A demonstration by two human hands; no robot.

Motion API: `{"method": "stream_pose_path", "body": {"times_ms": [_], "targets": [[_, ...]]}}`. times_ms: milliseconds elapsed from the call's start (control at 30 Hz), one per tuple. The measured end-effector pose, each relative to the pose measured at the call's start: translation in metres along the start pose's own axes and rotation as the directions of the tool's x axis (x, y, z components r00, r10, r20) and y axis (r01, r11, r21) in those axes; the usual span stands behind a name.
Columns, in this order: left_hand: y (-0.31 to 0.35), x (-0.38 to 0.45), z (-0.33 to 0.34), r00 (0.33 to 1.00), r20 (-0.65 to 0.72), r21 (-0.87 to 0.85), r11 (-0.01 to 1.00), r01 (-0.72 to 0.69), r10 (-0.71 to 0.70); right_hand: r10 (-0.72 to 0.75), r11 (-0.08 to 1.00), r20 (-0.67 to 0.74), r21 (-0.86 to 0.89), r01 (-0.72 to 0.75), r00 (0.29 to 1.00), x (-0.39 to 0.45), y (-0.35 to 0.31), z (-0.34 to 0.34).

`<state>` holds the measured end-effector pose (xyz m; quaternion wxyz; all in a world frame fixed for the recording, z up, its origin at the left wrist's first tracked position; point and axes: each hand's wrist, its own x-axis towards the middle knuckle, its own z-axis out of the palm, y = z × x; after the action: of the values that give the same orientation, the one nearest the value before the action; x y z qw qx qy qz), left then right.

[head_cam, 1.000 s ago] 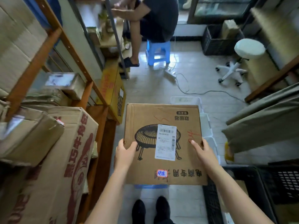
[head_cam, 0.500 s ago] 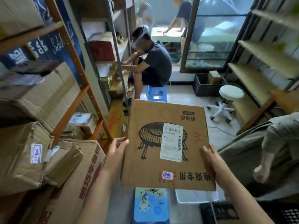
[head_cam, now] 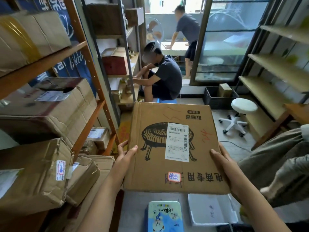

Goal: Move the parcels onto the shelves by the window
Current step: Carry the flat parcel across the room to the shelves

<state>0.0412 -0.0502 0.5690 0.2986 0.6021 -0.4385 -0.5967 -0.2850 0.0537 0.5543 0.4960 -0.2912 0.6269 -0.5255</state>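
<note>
- The wooden shelves (head_cam: 275, 71) by the window stand at the right, bare as far as one can see, well apart from the parcel; the rack (head_cam: 93, 91) at the left is full of cartons.
- A seated person (head_cam: 164, 77) is on a stool straight ahead, between the carrier and the window.
- The parcel (head_cam: 173, 148), a flat square carton with a heater drawing and a white label (head_cam: 178, 142), is held in the air in front of the body, tilted toward the camera. It looks stiff and probably not heavy; the smooth cardboard may slip, so the two opposite side edges seem the best hold.
- The left hand (head_cam: 126, 154) is clamped on the left edge, thumb on top.
- The right hand (head_cam: 222, 162) grips the right edge likewise.
- Against half a second ago, the carton sits at about the same place in the view, the hands are in the same grip, and the view is lifted slightly.
</note>
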Motion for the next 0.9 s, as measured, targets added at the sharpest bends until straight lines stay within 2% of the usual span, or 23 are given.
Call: {"method": "stream_pose_path", "body": {"times_ms": [133,400,567,733,900], "targets": [[0.008,0.015,-0.019,0.997,0.037,0.005,0.998,-0.065,0.065,-0.033,0.999,0.023,0.017,0.033,0.999,0.004,-0.003,0.023],[0.021,0.036,-0.036,0.993,0.07,-0.023,0.995,-0.097,0.098,-0.044,0.999,0.027,0.01,0.044,0.999,0.019,-0.026,0.043],[0.032,0.076,-0.037,0.989,0.098,-0.012,0.994,-0.109,0.109,-0.056,0.998,0.006,-0.003,0.056,0.998,0.043,-0.039,0.053],[0.056,0.126,-0.023,0.984,0.15,-0.054,0.995,-0.088,0.095,-0.05,0.998,-0.063,0.029,0.052,0.997,0.091,-0.045,0.052],[0.091,0.189,0.006,0.982,0.148,-0.099,0.989,-0.108,0.121,-0.054,0.995,-0.052,0.083,0.058,0.997,0.169,-0.054,0.047]]}}
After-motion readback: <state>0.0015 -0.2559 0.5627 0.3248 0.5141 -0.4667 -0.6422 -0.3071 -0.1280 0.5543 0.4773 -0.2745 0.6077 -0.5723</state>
